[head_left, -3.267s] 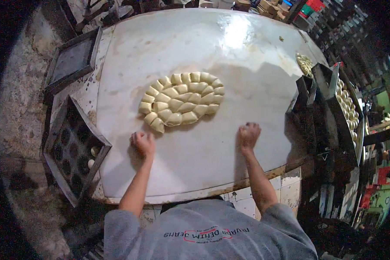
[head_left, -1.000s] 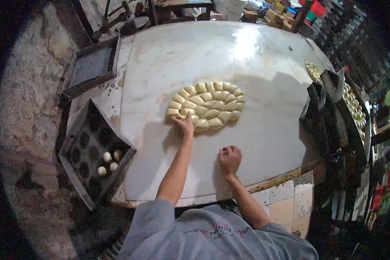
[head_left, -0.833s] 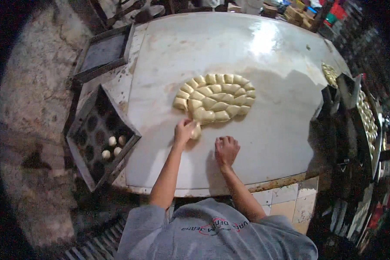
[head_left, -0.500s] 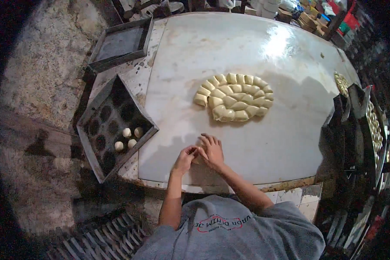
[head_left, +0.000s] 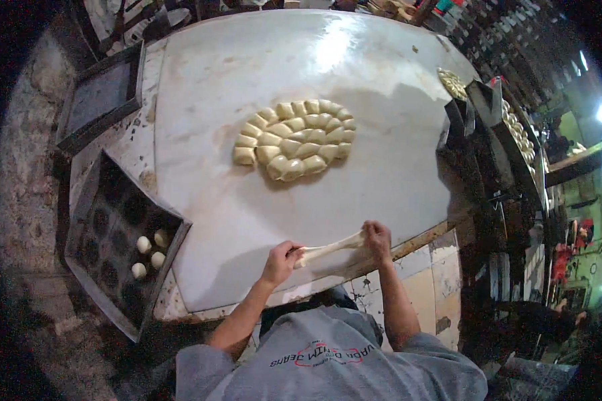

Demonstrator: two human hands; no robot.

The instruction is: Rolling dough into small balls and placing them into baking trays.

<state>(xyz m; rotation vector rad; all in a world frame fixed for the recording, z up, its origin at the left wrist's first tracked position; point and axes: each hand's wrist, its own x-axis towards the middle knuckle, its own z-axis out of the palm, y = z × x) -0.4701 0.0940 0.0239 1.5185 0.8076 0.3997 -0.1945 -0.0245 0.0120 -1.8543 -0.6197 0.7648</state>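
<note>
My left hand [head_left: 282,262] is closed on one end of a pale dough strip [head_left: 331,247], and my right hand [head_left: 376,242] grips the other end, so the strip is stretched between them above the front of the white marble tabletop [head_left: 214,207]. Beyond my hands lies an oval cluster of cut, glossy dough pieces [head_left: 294,134], packed in curved rows. At my left, a dark metal pan [head_left: 90,234] with round dark marks holds several pale dough balls [head_left: 142,245] on its right side.
A second metal tray [head_left: 100,100] sits at the back left. Dark pans [head_left: 485,127] stand along the right edge, one full of dough pieces [head_left: 515,127], with another dough pile [head_left: 452,83] behind them. Clutter lines the back. At far right, a dark figure, perhaps a person [head_left: 548,314], is unclear.
My left hand took a piece from the cluster's lower left and brought it toward me. My right hand joined it; both have pulled it into a long strip, my hands now wide apart.
</note>
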